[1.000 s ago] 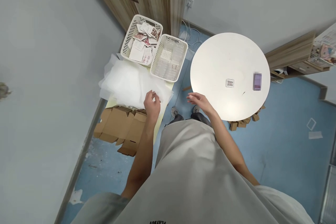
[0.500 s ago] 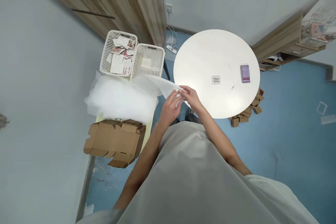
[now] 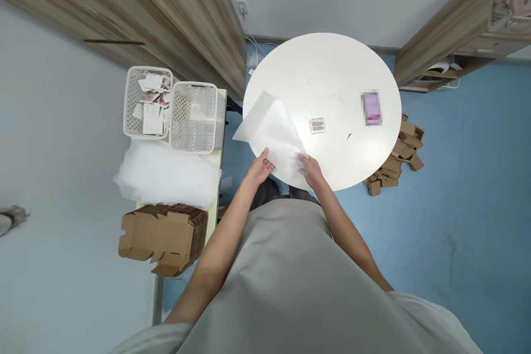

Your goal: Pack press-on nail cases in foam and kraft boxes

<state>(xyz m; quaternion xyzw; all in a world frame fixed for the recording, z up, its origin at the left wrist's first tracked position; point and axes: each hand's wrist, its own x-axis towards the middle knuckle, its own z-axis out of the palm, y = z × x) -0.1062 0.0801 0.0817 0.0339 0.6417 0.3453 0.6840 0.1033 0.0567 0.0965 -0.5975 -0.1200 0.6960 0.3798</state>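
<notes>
A thin, translucent white packing sheet (image 3: 271,127) slants over the near left part of the round white table (image 3: 332,61). My right hand (image 3: 312,171) pinches the sheet's right side, where it is crumpled. At the sheet's near left edge is my left hand (image 3: 259,169), thumb and fingers apart, seemingly touching it. Just right of the sheet lies a small clear blister pack (image 3: 317,125) with rows of reddish pieces. Farther right on the table is a purple item (image 3: 372,108), blurred by pixelation.
On the left side table stand a basket of printed packets (image 3: 129,102) and a basket of clear plastic trays (image 3: 194,135). Nearer are a stack of white sheets (image 3: 166,174) and flattened cardboard boxes (image 3: 160,235). Small cardboard boxes (image 3: 390,171) lie at the table's right.
The sheet has come away from the stack on the left and now lies over the round table. My hands, which were together, have moved apart. The view has shifted right.
</notes>
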